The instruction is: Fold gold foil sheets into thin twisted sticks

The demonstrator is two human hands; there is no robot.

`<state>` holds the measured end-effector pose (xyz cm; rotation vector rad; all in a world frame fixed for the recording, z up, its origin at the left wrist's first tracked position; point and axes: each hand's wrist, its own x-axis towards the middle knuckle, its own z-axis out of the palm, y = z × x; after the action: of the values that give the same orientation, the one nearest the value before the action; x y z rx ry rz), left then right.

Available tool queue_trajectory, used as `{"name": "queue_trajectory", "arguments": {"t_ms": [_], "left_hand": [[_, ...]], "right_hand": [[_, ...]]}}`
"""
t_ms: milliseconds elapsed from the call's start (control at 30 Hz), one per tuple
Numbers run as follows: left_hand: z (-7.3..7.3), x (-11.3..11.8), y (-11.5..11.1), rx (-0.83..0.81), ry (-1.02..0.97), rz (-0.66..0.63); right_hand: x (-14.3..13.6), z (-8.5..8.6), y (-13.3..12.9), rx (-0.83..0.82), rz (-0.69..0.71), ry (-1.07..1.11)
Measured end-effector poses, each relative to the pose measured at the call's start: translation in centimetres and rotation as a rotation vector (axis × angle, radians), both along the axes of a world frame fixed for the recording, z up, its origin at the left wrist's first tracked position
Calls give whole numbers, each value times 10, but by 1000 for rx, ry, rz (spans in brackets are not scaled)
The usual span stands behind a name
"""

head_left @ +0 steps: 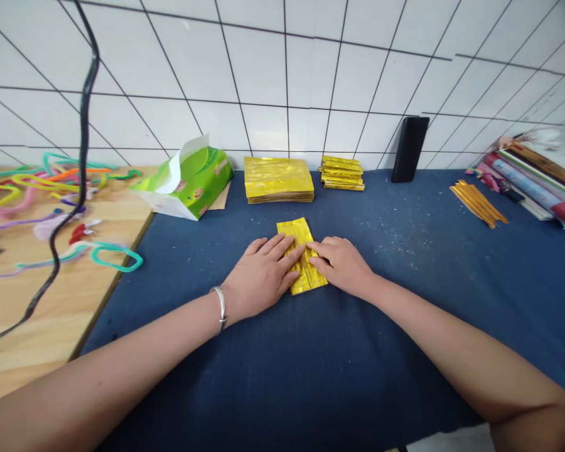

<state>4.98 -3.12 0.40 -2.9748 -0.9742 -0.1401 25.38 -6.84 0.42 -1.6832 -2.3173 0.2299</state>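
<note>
A sheet of gold foil paper (311, 281) lies on the blue cloth, its sides folded in so that a seam runs down its middle. My left hand (263, 276) rests flat on the left part of the sheet, fingers spread and a silver bangle at the wrist. At the right edge, my right hand (341, 263) has its thumb and forefinger on the folded flap, with the other fingers curled. Behind them stand a thick stack of gold foil sheets (279, 179) and a smaller pile of narrow folded gold strips (341, 172).
A green tissue pack (200, 182) sits at the back left. Colourful pipe cleaners (117, 256) spread over the wooden board, and a black cable (83, 125) hangs in front. A black phone (410, 149) leans on the tiled wall. Orange-gold strips (478, 202) and books (527, 179) lie right.
</note>
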Motion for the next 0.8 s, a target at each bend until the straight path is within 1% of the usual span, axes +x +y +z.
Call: {"name": "queue_trajectory", "arguments": {"t_ms": [300, 533, 633, 800], "left_hand": [[2, 2, 0, 13, 5, -38], [4, -1, 2, -11, 5, -70], [4, -1, 3, -15, -5, -77], [4, -2, 4, -16, -12, -86]], "right_hand": [[-1, 1, -1, -14, 4, 8], [-1, 3, -8, 105, 51, 16], [-1, 3, -11, 74, 70, -9], [0, 4, -6, 8, 35, -58]]}}
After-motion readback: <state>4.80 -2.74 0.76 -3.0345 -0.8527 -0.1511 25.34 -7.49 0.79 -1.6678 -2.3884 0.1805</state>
